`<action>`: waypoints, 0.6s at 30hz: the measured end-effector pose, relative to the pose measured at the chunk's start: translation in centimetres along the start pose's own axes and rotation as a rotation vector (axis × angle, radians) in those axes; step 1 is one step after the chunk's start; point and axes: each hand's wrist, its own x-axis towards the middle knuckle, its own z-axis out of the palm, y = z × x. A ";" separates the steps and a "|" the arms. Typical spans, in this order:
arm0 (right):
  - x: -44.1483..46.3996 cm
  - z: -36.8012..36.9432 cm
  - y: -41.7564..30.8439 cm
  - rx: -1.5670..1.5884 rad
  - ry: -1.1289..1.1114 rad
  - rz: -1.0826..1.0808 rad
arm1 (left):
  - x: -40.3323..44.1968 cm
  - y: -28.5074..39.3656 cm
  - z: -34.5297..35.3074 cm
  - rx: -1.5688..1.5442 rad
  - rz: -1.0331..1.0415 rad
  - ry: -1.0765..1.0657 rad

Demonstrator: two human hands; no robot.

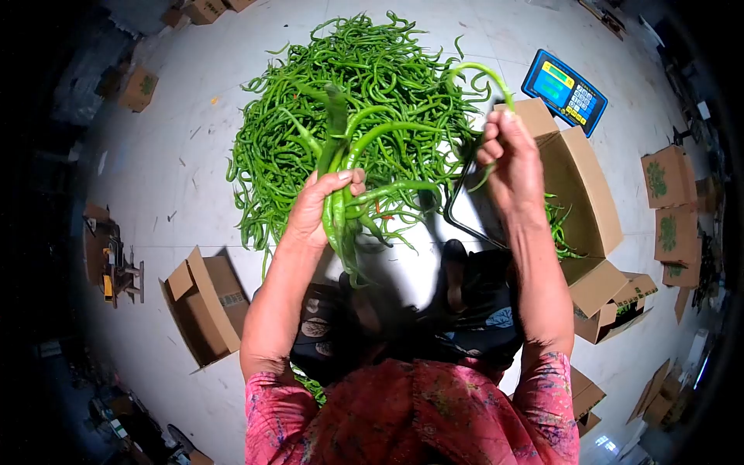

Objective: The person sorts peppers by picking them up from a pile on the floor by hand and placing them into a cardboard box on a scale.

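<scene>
My left hand (pixel 322 203) is closed around a bunch of long green chili peppers (pixel 339 203), their ends sticking out above and below the fist. To the right, my right hand (pixel 511 155) pinches a single curved green chili pepper (pixel 482 68), which arches up and leftward from the fingers. Beyond both hands spreads a large heap of green chili peppers (pixel 310 116) on the pale floor. Just right of my right forearm stands an open cardboard box (pixel 585 186) with some green peppers (pixel 559 229) inside.
A scale display with a keypad (pixel 564 91) stands behind the open box. An open cardboard carton (pixel 203 306) lies at the left. More cartons (pixel 674 205) are along the right side, and another box (pixel 624 306) sits close by my right elbow. A dark metal frame (pixel 457 221) rests near my feet.
</scene>
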 end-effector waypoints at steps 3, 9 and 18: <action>-0.1 -0.4 -0.4 -0.207 -0.005 0.018 | 0.3 0.2 -1.7 -0.048 -0.059 -0.044; -1.9 1.9 1.6 -0.833 -0.485 0.109 | 0.1 0.3 -0.1 -0.038 -0.035 -0.019; -1.6 1.7 1.1 -0.716 -0.553 0.342 | 0.0 0.8 -1.2 -0.144 0.003 -0.009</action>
